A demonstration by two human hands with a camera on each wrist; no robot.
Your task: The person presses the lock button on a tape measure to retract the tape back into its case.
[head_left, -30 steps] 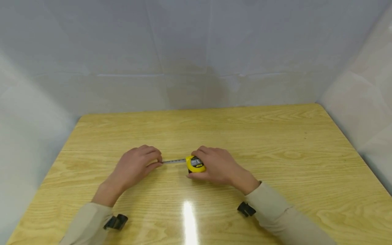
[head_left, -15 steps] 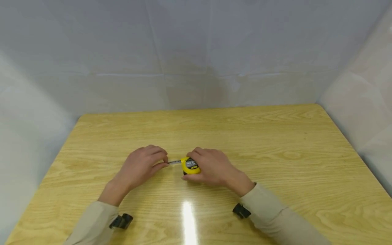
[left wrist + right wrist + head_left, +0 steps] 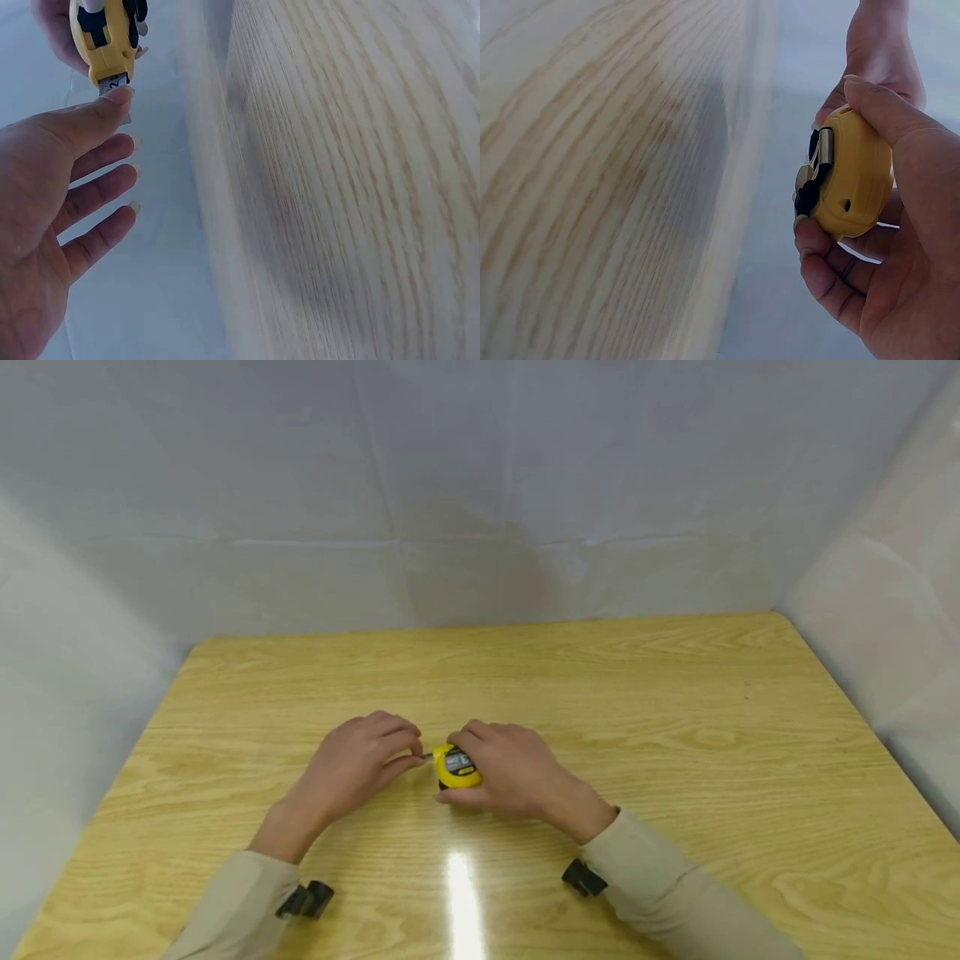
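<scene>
A yellow and black tape measure point(image 3: 457, 767) is gripped by my right hand point(image 3: 513, 772), thumb on its near side and fingers over the far side. In the right wrist view the tape measure's case point(image 3: 855, 172) shows a metal belt clip point(image 3: 824, 150). My left hand point(image 3: 363, 760) pinches the end of the blade between thumb and index finger, close to the mouth of the case. Only a short piece of the blade point(image 3: 112, 82) shows there in the left wrist view, while the other left fingers point(image 3: 101, 187) are spread apart.
Both hands are over a wood-grain table point(image 3: 600, 677) with a bright light reflection near its front. Pale sheeting point(image 3: 480, 485) rises behind the table and at both sides. Each sleeve cuff has a black device point(image 3: 306, 900) at the wrist.
The visible blade has grown much shorter as it slid back into the case. My left hand has moved right, and my right hand with the tape measure a little left.
</scene>
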